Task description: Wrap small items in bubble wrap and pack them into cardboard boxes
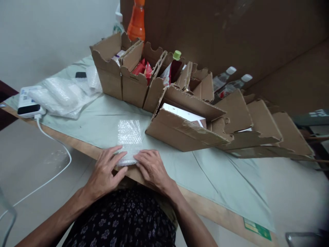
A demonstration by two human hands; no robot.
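Observation:
A strip of clear bubble wrap (129, 132) lies on the pale green cloth by the table's front edge. Its near end is folded into a thicker, flat bundle; whatever may be inside cannot be made out. My left hand (106, 168) grips the bundle's left side, fingers on top and thumb at the near edge. On the right side my right hand (153, 168) holds it, fingers close together and thumb tucked low at the near corner.
Open cardboard boxes (133, 87) with packets stand in a row behind; a nearer box (177, 130) holds a white box. More bubble wrap (61, 96) lies left, beside a power bank (29, 109) with a white cable (68, 151). An orange bottle (136, 22) and clear bottles (226, 77) stand behind.

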